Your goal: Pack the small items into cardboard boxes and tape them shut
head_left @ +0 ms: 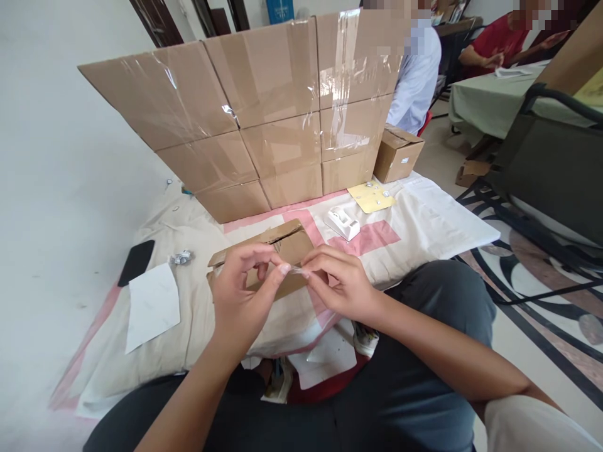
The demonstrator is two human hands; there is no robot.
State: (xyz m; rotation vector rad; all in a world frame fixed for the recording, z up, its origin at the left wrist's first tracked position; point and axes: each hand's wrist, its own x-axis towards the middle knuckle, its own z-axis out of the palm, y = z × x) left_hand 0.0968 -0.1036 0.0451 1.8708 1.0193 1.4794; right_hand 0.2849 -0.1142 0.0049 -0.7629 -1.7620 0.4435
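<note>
Between my two hands is a small clear strip that looks like thin plastic or tape. My left hand pinches its left end with thumb and forefinger. The other end is in the fingertips of my right hand. Both hands are above a small cardboard box, which they partly hide. Beyond the box, a little to the right, a white tape dispenser rests on the cloth.
Tall cardboard panels with clear tape stand behind. Right of them are a yellow sheet and a closed carton. Leftward lie a black phone-like object, white paper and crumpled plastic. Two people sit farther back.
</note>
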